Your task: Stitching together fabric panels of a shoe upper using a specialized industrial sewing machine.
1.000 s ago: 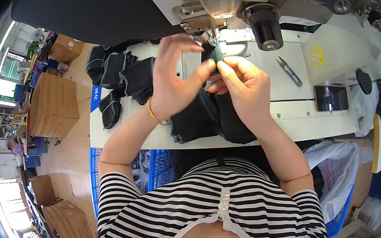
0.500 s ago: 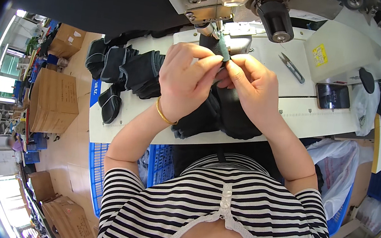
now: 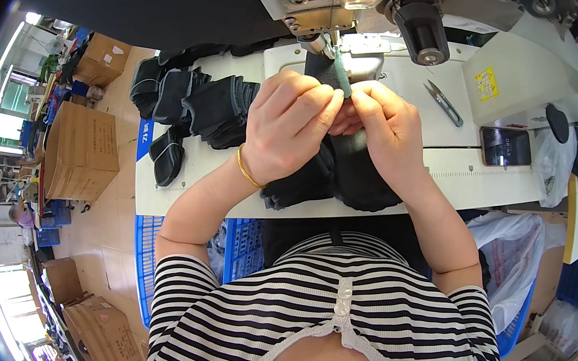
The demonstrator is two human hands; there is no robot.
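Note:
A dark fabric piece [image 3: 322, 69] with a grey-green edge runs out from under the presser foot of the sewing machine [image 3: 319, 22]. My left hand [image 3: 288, 119] pinches the near end of its edge between thumb and forefinger. Right beside it, my right hand [image 3: 381, 127] pinches the same edge, fingers curled beneath. The two fingertips nearly touch. Below my hands, stacked dark fabric pieces [image 3: 358, 178] lie by the table's front edge. More bundles of dark pieces with grey edging [image 3: 214, 110] lie to the left of my left hand.
Thread snips [image 3: 444, 103] and a phone [image 3: 505, 148] lie on the white table [image 3: 450, 164] to the right. Blue crates [image 3: 244, 251] stand below the table. A plastic bag [image 3: 510, 258] hangs at the lower right. Cardboard boxes [image 3: 83, 155] stand on the floor at left.
Both hands keep their pinch on the fabric edge and have shifted very slightly. My left fingers have closed a little more over the edge. A bit more of the fabric shows below the presser foot.

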